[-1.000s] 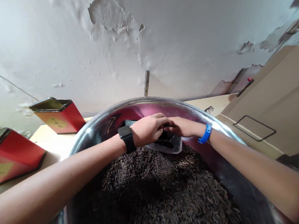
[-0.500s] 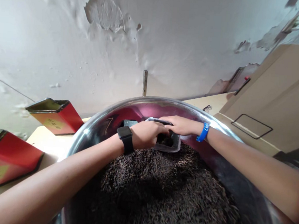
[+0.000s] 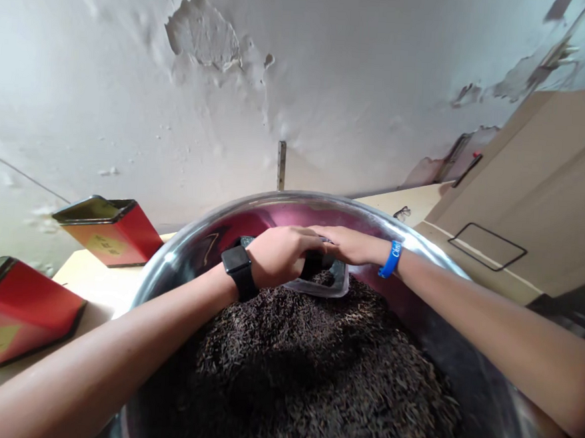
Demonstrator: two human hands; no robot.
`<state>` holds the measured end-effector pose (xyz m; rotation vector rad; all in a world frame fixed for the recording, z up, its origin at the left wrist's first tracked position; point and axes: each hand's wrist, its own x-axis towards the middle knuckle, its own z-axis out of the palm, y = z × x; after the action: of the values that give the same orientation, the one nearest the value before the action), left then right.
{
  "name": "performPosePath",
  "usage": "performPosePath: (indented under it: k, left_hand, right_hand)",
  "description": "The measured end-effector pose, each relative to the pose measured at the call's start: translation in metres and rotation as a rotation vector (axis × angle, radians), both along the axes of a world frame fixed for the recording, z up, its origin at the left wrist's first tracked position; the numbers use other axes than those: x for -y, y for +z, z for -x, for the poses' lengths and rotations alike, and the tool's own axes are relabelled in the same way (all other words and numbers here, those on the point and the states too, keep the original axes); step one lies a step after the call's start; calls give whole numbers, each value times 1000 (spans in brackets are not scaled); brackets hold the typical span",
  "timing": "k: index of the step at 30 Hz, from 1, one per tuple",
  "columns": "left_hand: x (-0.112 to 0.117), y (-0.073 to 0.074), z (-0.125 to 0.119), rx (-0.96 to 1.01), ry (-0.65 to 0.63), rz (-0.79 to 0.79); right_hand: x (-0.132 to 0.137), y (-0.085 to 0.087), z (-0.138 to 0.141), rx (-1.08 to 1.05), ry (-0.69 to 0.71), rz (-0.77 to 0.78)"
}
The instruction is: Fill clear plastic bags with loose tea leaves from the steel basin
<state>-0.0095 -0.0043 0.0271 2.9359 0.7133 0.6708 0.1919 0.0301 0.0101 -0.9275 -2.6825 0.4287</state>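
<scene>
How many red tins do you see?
2. One tin sits on the table left of the steel bowl; the other sits nearer, cut off by the view's left edge. More may be out of view.

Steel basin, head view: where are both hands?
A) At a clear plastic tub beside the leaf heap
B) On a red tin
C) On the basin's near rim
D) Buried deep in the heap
A: the left hand and right hand meet at the clear plastic tub, at the far edge of the dark leaves inside the steel basin.
</scene>
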Motion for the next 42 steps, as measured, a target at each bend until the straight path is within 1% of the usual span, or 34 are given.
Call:
performPosePath:
  k: [2,3,5,7,8,9,10,12,14,15,17,20,22,24,26,28,33,37,42]
  left_hand:
    - [-5,2,4,81,62,-62]
    - [-9,1,7,93,86,-88]
    - [-20,-5,12,46,100,-104]
    - [-33,-13,17,-43,76,-68]
    - [-38,-17,19,-77,69,-36]
    - [-43,-20,21,-97,71,-4]
    - [-46,-22,22,-105,75,22]
    - [-49,-24,23,-93,87,42]
    - [-49,-24,23,-79,89,41]
    - [-49,-23,24,-75,95,47]
    - [-47,-21,25,-69,117,72]
    - [-45,-20,25,-58,154,96]
    - [-44,-21,24,-54,158,67]
    - [-44,-22,22,-45,151,7]
    - [-44,-24,20,-22,154,-60]
    - [-44,-25,19,-6,157,-87]
    - [-45,-27,20,-40,68,29]
    - [-41,-22,20,-28,113,18]
    - [-33,-14,16,-151,135,-32]
  right_hand:
    - [0,2,-2,-45,-18,-84]
    - [1,3,-2,-63,-48,-121]
    - [7,7,2,-108,-140,-209]
    - [17,12,12,-180,-195,-329]
    - [24,13,18,-220,-187,-381]
    - [32,15,25,-254,-150,-409]
    - [41,14,33,-269,-82,-401]
    - [58,10,47,-209,103,-289]
    - [71,0,59,-37,267,-129]
    - [76,-6,63,47,315,-63]
    - [82,-21,69,166,361,57]
    - [84,-39,72,237,362,228]
    - [84,-44,71,276,375,343]
    - [83,-45,71,299,401,420]
    - [82,-43,71,287,431,454]
    - [82,-41,72,265,444,455]
    - [85,-39,74,307,436,392]
    - [88,-40,76,321,428,377]
    - [88,-42,75,311,430,374]
